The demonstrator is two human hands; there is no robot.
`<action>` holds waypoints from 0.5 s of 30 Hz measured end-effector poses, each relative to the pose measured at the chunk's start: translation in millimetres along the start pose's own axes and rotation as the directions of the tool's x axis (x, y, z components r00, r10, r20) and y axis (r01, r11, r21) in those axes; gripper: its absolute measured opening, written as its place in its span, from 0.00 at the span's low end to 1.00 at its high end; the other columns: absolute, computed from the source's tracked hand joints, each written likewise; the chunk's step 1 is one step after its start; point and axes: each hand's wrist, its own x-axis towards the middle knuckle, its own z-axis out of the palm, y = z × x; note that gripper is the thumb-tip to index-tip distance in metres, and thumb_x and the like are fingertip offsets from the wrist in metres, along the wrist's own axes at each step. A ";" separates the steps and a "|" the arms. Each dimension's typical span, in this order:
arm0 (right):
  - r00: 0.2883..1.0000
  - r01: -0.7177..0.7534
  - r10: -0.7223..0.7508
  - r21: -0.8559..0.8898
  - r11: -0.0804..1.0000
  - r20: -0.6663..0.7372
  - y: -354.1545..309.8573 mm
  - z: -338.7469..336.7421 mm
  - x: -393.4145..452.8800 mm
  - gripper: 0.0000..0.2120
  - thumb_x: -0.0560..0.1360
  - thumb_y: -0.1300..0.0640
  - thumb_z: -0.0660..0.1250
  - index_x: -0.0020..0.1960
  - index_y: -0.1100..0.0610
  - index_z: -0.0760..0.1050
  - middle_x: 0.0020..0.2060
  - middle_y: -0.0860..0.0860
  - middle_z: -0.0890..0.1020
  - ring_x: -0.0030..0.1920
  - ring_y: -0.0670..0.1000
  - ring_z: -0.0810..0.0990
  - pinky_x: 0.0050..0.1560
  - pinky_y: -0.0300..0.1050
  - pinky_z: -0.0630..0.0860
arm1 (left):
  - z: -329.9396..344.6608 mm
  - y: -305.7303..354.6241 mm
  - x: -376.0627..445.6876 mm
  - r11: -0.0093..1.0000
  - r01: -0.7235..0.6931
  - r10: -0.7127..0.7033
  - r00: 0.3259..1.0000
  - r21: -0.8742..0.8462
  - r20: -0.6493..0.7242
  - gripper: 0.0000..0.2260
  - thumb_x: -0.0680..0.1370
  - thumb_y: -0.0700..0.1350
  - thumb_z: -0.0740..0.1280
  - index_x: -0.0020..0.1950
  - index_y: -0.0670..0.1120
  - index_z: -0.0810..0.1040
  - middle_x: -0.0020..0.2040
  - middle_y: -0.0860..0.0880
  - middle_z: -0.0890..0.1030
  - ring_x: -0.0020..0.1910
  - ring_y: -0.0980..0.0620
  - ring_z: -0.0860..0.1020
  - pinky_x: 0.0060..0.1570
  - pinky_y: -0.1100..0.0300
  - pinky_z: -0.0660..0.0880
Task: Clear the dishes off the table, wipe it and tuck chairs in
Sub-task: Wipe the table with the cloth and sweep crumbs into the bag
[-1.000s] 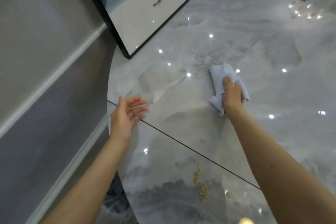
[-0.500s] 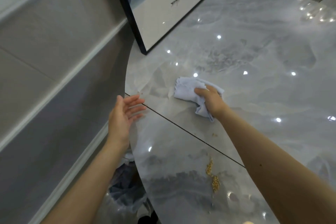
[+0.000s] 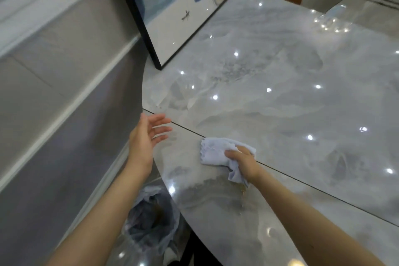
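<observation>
Now that the cloth [image 3: 218, 153], gripped in the right hand [image 3: 244, 161], has been drawn from mid-table toward the near left edge of the table [image 3: 302, 103], crumbs [image 3: 243, 190] are being herded toward the open, cupped left hand [image 3: 144, 140].

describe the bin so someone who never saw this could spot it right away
Start at the grey marble table and follow its curved near-left edge down to the floor. Below the open left hand stands the bin, the only thing lined with a translucent plastic bag.
</observation>
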 end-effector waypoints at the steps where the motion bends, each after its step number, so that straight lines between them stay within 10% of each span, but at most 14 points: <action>1: 1.000 -0.017 0.018 0.010 1.000 -0.001 7.1 0.4 -7.3 0.04 0.73 0.63 0.64 0.40 0.58 0.76 0.36 0.53 0.77 0.34 0.43 0.78 0.36 0.34 0.73 | 1.6 0.0 -3.1 1.000 0.000 0.000 1.000 0.001 0.013 0.21 0.83 0.51 0.48 0.48 0.44 0.78 0.44 0.46 0.82 0.39 0.51 0.81 0.43 0.57 0.74; 6: 0.997 -0.074 0.075 0.115 0.991 -0.011 26.6 3.7 -40.6 0.10 0.70 0.64 0.65 0.51 0.62 0.75 0.38 0.48 0.82 0.35 0.38 0.81 0.39 0.31 0.76 | 9.0 3.1 -16.5 1.000 0.027 -0.027 0.997 -0.003 0.066 0.21 0.83 0.52 0.48 0.48 0.45 0.78 0.44 0.47 0.82 0.39 0.51 0.80 0.43 0.57 0.74; 10: 0.982 -0.135 0.164 0.264 0.955 -0.090 16.2 -4.2 -51.9 0.20 0.61 0.51 0.68 0.46 0.66 0.78 0.37 0.57 0.81 0.37 0.53 0.79 0.40 0.43 0.75 | 17.0 7.5 -17.8 0.999 0.032 -0.032 0.994 0.007 0.100 0.21 0.83 0.52 0.48 0.48 0.45 0.78 0.45 0.47 0.82 0.41 0.50 0.80 0.43 0.57 0.74; 15: 0.950 -0.045 0.215 0.583 0.811 -0.225 -10.3 -38.7 -47.8 0.12 0.78 0.58 0.58 0.46 0.65 0.76 0.31 0.58 0.84 0.29 0.56 0.82 0.31 0.43 0.78 | 31.1 12.6 -12.3 0.999 0.025 -0.028 0.994 0.028 0.103 0.21 0.83 0.52 0.49 0.48 0.45 0.79 0.45 0.47 0.82 0.39 0.51 0.81 0.43 0.58 0.74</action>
